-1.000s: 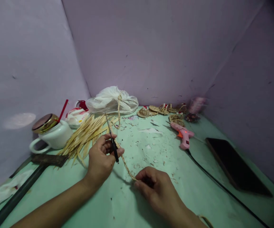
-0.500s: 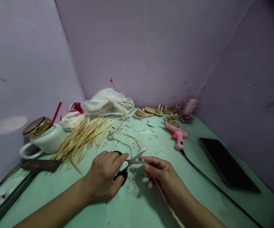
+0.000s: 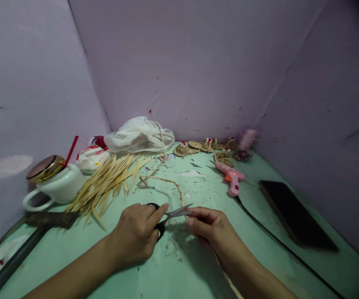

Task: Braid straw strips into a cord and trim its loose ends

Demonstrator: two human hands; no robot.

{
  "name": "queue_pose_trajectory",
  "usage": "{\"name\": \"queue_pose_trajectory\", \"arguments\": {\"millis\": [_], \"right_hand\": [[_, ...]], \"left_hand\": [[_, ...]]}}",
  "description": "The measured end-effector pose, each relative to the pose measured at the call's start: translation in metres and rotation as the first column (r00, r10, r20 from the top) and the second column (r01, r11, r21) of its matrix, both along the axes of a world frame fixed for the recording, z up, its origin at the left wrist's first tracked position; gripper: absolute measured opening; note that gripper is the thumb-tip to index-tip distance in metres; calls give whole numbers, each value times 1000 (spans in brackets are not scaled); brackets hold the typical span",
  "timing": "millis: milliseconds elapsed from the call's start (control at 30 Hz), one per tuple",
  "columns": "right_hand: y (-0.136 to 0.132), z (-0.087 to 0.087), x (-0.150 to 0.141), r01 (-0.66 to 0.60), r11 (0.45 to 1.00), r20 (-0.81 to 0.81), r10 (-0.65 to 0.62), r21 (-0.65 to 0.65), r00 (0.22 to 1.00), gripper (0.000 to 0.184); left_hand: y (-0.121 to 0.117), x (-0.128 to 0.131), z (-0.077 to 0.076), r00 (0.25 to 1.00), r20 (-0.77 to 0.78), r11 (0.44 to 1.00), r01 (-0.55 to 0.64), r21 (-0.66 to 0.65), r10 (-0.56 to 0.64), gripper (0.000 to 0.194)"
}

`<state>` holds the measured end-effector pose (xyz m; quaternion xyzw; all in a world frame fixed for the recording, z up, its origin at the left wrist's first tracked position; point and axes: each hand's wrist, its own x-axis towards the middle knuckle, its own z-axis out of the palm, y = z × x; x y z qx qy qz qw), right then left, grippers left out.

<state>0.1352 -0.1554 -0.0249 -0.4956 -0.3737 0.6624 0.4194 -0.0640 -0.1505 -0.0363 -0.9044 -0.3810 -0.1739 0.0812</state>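
My left hand (image 3: 140, 230) is closed around the black handles of a pair of scissors (image 3: 176, 213), whose blades point right and stand slightly apart. Between the blades, or right against them, passes a braided straw cord (image 3: 179, 191). My right hand (image 3: 212, 226) pinches this cord just beyond the blade tips, and a length of it trails down past my wrist to the bottom edge. The far part of the cord makes a small loop on the table and runs back over a white plastic bag (image 3: 140, 135).
Left stand a bundle of dry straw strips (image 3: 111, 178), a white mug (image 3: 62, 185) and a hammer (image 3: 50, 222). Right lie a pink glue gun (image 3: 234, 180) with a black cable and a phone (image 3: 294, 214). Several woven straw pieces (image 3: 185, 149) sit along the back wall.
The scissor blades have closed partway on the cord. My right hand has shifted slightly, and the cord's far tip has dropped a little. The view has turned slightly.
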Motion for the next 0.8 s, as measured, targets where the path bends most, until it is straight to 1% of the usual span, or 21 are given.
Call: {"name": "queue_pose_trajectory", "arguments": {"millis": [133, 200, 267, 333, 400, 500, 567, 600, 633, 667, 700, 733, 767, 800], "right_hand": [[0, 3, 1, 5, 1000, -12, -5, -13, 1000, 19], [1, 3, 2, 4, 1000, -29, -4, -8, 1000, 17], [1, 2, 3, 8, 1000, -55, -9, -19, 998, 17], [2, 0, 3, 31, 998, -89, -36, -59, 995, 21], [3, -2, 4, 56, 994, -130, -69, -95, 989, 26], [7, -4, 6, 65, 995, -212, -80, -80, 974, 32], [9, -2, 7, 68, 995, -257, -85, -73, 963, 34], [10, -1, 8, 80, 994, -262, -98, -78, 960, 36], [10, 0, 8, 97, 992, -252, -115, -84, 961, 37], [10, 0, 7, 111, 990, -233, -128, -87, 964, 38], [9, 0, 6, 120, 989, -210, -135, -85, 968, 38], [8, 0, 5, 118, 989, -183, -132, -83, 974, 38], [6, 0, 3, 111, 991, -156, -122, -78, 980, 38], [4, -1, 1, 97, 993, -128, -105, -69, 986, 37]], "left_hand": [[1, -1, 0, 999, -24, 999, 32, 17, -31, 51], [1, -1, -1, 999, -18, 998, 47, 37, -46, 50], [0, -1, -2, 998, 11, 998, 59, 25, -59, 49], [1, -1, -2, 995, 84, 998, 50, -32, -47, 46], [2, -2, 0, 979, 202, 996, 14, -92, 5, 43], [5, -5, 3, 939, 337, 986, -12, -165, 67, 40], [6, -5, 5, 912, 394, 959, 5, -285, 112, 34], [6, -3, 6, 884, 436, 927, 7, -376, 170, 30], [6, -1, 7, 832, 491, 879, 8, -477, 259, 26], [7, 1, 8, 755, 544, 817, 21, -577, 365, 24], [7, 4, 9, 660, 585, 749, 49, -660, 472, 26], [8, 7, 10, 557, 612, 690, 93, -718, 562, 30], [9, 10, 10, 461, 625, 642, 142, -753, 630, 34], [11, 13, 9, 383, 631, 610, 193, -769, 675, 38]]}}
